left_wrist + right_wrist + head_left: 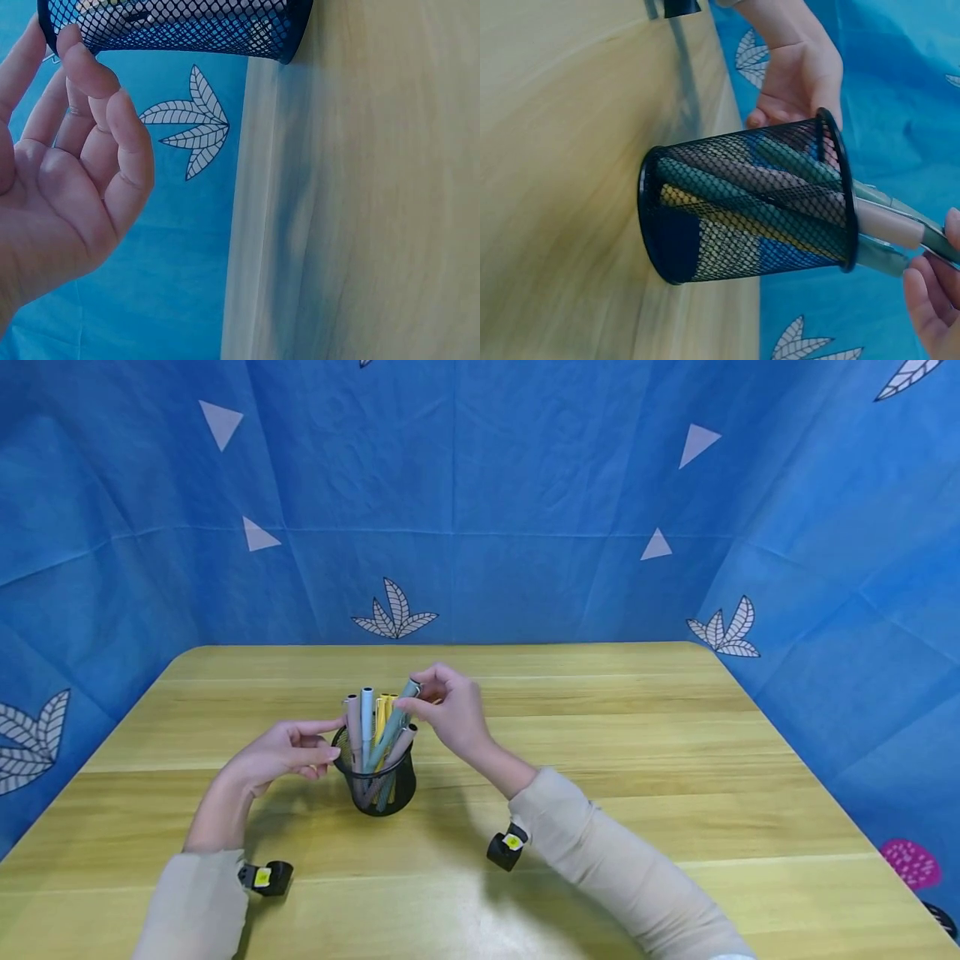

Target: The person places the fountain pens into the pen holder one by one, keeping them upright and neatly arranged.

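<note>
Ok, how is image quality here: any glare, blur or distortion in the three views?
Head view: sharp and evenly lit, a pale sheen on the near table, soft shadows under the forearms, wide-angle bending at the edges. Left wrist view: the left hand is fairly crisp, the wood smeared. Right wrist view: the mesh cup reads clearly, the right hand is cut by the frame, the table streaked with blur.
</note>
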A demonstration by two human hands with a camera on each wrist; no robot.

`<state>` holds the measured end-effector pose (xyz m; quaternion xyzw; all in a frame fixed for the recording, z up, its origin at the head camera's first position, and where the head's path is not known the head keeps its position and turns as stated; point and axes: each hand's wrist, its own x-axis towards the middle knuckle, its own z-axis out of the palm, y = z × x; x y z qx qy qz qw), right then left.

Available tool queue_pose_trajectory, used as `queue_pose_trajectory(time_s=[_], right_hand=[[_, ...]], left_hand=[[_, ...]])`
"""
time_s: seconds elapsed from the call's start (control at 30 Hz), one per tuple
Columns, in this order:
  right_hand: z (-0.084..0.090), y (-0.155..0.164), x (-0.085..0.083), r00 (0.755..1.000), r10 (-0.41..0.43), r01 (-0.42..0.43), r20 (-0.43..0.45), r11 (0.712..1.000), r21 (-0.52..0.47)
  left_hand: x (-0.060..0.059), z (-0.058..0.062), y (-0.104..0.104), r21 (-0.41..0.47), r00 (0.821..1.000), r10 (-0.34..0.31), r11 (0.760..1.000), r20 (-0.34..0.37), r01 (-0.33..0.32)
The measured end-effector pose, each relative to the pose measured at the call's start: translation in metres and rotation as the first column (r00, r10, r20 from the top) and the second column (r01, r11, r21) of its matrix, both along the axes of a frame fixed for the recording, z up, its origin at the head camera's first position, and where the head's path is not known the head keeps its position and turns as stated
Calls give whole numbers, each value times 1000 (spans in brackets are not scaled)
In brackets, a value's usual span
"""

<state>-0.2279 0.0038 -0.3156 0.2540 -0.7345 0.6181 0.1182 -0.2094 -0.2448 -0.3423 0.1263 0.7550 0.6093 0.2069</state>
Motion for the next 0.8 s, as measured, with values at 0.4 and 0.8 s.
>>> queue_pose_trajectory(time_s=[0.4, 0.8], right_hand=[[-10, -10, 3, 997, -35, 46, -71, 988, 147], [-11, -9, 3, 979, -27, 88, -201, 950, 300]], left_hand=[[1, 1, 0, -1, 1000, -4, 1000, 0, 4], [0, 1, 0, 9, 1000, -4, 1000, 0, 4]])
